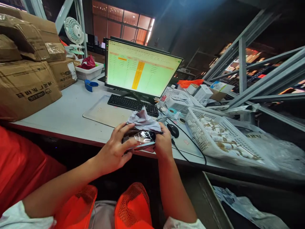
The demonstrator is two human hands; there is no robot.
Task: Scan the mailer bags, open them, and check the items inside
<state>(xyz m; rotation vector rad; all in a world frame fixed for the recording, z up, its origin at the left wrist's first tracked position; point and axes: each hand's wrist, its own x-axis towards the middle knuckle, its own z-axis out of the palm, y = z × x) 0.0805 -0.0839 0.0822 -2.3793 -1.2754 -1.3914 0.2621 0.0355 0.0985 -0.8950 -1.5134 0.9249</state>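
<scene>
Centrally held item: a glossy packet point(142, 140), dark under clear film, was held just in front of the keyboard point(132, 104), over the near edge of the table point(66, 114).
Wrapping: a crumpled grey wrap point(144, 121) stood up from the packet's far side, between the packet and the keyboard, touching both the packet and the right hand.
Left hand point(114, 149): in front of the keyboard and to its left, with the fingers point(124, 128) curled closed over the packet's left end.
Right hand point(164, 144): in front of the keyboard's right end, fingers closed on the packet's right end; the fingertips were hidden behind the packet and wrap.
Mouse point(172, 130): just in front of the keyboard's right end, close beside the right hand but apart from it.
Monitor point(140, 68): directly behind the keyboard, lit with a green spreadsheet.
Basket point(193, 128): a white perforated basket of small rolls lay to the right of the keyboard.
Cardboard boxes point(26, 86): stacked well to the left of the keyboard.
Handling note: the film looked slick, so a firm hold at both ends, as shown, probably suited it best. Keeping the packet low over the table edge and drawing the grey wrap evenly, not by one corner, would likely lessen tearing. The mouse cable near the right wrist could catch.
</scene>
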